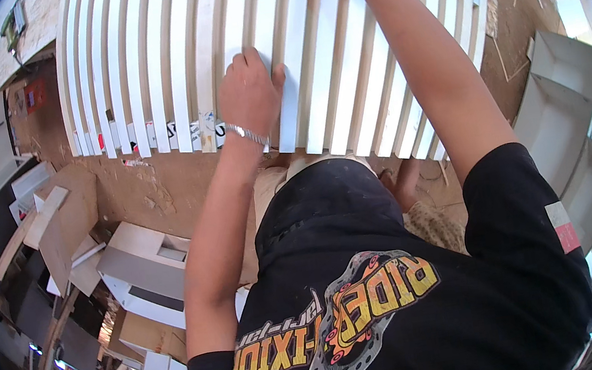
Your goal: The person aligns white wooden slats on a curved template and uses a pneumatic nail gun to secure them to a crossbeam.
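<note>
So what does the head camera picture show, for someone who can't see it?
A person's left hand presses on a row of white slats lying on a wooden table. The right arm reaches up past the picture's top edge.

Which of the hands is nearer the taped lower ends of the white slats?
Left. The left hand presses on the white slats just above their taped lower ends. The right arm reaches up past the picture's top edge; its hand is out of view, farther off.
</note>
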The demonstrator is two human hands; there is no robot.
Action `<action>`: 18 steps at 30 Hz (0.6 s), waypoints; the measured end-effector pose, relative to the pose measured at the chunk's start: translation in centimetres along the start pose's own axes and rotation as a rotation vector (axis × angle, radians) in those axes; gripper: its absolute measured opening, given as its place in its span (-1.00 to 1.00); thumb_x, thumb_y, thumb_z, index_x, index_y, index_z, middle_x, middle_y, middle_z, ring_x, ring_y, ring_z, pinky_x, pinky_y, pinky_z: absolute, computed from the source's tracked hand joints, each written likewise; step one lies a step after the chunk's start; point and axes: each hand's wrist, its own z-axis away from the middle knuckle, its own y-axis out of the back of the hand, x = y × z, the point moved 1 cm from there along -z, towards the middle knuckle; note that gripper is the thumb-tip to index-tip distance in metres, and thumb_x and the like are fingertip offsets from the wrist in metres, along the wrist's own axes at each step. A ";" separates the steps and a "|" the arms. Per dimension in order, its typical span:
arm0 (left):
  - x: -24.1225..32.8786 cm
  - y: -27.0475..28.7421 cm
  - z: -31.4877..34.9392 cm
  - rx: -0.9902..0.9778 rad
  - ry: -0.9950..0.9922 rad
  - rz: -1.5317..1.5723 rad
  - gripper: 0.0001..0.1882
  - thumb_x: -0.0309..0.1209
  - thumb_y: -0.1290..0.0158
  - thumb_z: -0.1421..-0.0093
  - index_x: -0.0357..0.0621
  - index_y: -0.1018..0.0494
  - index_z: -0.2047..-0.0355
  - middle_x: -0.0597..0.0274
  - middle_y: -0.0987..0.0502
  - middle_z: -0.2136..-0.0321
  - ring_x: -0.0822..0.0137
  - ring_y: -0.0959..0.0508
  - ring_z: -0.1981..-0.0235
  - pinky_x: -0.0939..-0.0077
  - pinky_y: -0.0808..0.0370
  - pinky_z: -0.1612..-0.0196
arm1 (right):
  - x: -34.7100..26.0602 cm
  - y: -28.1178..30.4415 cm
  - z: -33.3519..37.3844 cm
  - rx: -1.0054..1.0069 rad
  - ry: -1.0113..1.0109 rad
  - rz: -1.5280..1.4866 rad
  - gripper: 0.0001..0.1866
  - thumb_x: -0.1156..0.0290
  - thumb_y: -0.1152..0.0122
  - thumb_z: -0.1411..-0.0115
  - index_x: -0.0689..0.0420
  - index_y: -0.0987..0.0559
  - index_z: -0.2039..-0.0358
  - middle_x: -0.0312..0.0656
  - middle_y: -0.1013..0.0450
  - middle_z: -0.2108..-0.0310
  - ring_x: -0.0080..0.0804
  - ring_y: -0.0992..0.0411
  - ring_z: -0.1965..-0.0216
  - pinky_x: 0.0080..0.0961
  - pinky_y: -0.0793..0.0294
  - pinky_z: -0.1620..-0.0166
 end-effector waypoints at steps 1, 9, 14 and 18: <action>0.0 -0.1 -1.2 -0.098 0.055 0.001 -0.56 -0.24 -0.22 -0.23 -0.37 -0.43 0.07 -0.13 -0.57 0.26 -0.12 -0.62 0.26 0.10 -0.59 0.20 | -0.2 0.2 0.0 -0.018 -0.009 -0.008 -0.62 0.35 -0.16 -0.23 0.28 -0.59 0.01 0.17 -0.44 -0.06 0.13 -0.45 -0.10 -0.14 -0.44 -0.21; 1.7 -0.4 -2.0 -0.258 0.102 -0.145 -0.67 -0.38 -0.16 -0.25 -0.44 -0.41 0.14 -0.24 -0.55 0.18 -0.08 -0.66 0.16 0.20 -0.65 0.12 | -0.2 2.2 1.2 -0.112 -0.011 -0.054 -0.59 0.45 -0.07 -0.21 0.29 -0.56 -0.05 0.22 -0.36 -0.16 0.22 -0.36 -0.21 -0.10 -0.38 -0.28; 2.5 -0.1 -0.8 -0.292 0.136 -0.187 -0.60 -0.41 -0.21 -0.17 -0.47 -0.39 0.11 -0.32 -0.52 0.15 -0.17 -0.64 0.14 0.14 -0.64 0.08 | 0.6 1.8 1.7 -0.108 0.006 -0.160 -0.54 0.53 0.01 -0.18 0.30 -0.53 -0.11 0.23 -0.35 -0.17 0.19 -0.33 -0.24 -0.10 -0.35 -0.32; 2.0 -0.2 -1.2 -0.333 0.150 -0.175 -0.55 -0.38 -0.25 -0.15 -0.49 -0.38 0.10 -0.35 -0.51 0.15 -0.21 -0.63 0.12 0.08 -0.63 0.08 | 0.6 1.3 1.8 -0.049 0.022 -0.178 -0.55 0.54 0.02 -0.19 0.31 -0.52 -0.10 0.25 -0.34 -0.17 0.18 -0.33 -0.25 -0.10 -0.35 -0.32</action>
